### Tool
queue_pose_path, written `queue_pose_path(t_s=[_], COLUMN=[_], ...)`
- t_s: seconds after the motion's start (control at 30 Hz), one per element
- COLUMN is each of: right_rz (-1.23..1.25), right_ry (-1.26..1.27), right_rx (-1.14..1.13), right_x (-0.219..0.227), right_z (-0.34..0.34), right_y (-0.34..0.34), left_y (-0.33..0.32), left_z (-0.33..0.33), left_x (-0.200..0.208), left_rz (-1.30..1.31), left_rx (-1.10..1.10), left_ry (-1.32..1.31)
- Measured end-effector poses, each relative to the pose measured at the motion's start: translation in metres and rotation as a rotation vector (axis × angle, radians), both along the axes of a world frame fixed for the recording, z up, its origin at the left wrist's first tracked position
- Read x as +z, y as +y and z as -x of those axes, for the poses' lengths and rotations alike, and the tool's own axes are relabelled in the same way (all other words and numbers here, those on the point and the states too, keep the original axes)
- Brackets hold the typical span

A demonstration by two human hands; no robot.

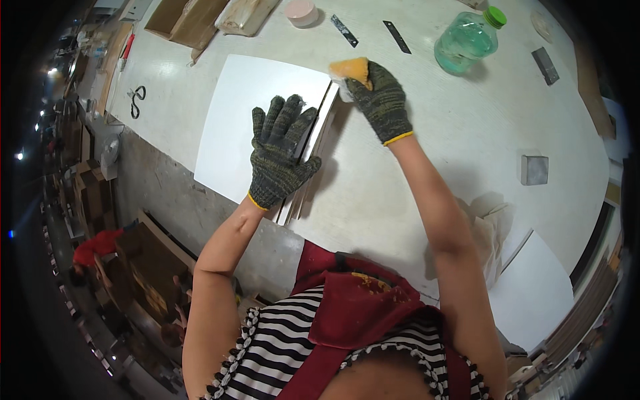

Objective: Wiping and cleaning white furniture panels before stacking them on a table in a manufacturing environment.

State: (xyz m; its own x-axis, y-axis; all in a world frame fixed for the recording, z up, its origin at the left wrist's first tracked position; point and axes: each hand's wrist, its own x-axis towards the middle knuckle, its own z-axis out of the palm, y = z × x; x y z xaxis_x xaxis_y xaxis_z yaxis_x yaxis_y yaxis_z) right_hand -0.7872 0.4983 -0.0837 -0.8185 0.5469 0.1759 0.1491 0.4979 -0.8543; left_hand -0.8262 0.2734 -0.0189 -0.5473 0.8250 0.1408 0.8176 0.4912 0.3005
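A white flat panel (227,127) lies on the pale worktable, a dark stripe along its right edge. More thin white layers (320,133) show beneath that edge. My left hand (279,157), in a dark knit glove with a yellow cuff, rests on the panel with fingers spread, holding nothing. My right hand (381,103), gloved alike, pinches a yellow-orange sponge (349,68) at the panel's far right corner. Something whitish below the sponge is partly hidden by the glove.
Beyond the panel are a pink-lidded tub (301,12), dark metal strips (397,37) and a green-capped bottle (465,45). A grey block (535,170) sits at right, above another white panel (533,293). Black snips (137,101) lie left. People work at lower left.
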Motion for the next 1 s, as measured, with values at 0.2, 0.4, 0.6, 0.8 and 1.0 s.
queue_pose_path(t_s=[0.2, 0.4, 0.6, 0.8, 1.0], right_rz=[0.441, 0.275, 0.38, -0.308, -0.146], right_ry=[0.189, 0.025, 0.074, -0.115, -0.417], right_rx=[0.043, -0.032, -0.133, -0.577, -0.586], right_x=[0.017, 0.005, 0.007, 0.02, 0.003], right_z=[-0.013, -0.001, -0.052, -0.148, -0.182], right_y=[0.008, -0.012, 0.021, 0.126, 0.163], left_y=[-0.005, -0.005, -0.004, 0.002, -0.017], left_z=[-0.001, 0.002, 0.0, -0.003, 0.005], left_x=[0.003, 0.001, -0.003, 0.001, -0.011], left_rz=[0.041, 0.044, -0.005, -0.085, -0.184], left_rx=[0.011, 0.005, -0.015, -0.055, -0.144], left_ry=[-0.008, 0.024, 0.008, 0.014, 0.002])
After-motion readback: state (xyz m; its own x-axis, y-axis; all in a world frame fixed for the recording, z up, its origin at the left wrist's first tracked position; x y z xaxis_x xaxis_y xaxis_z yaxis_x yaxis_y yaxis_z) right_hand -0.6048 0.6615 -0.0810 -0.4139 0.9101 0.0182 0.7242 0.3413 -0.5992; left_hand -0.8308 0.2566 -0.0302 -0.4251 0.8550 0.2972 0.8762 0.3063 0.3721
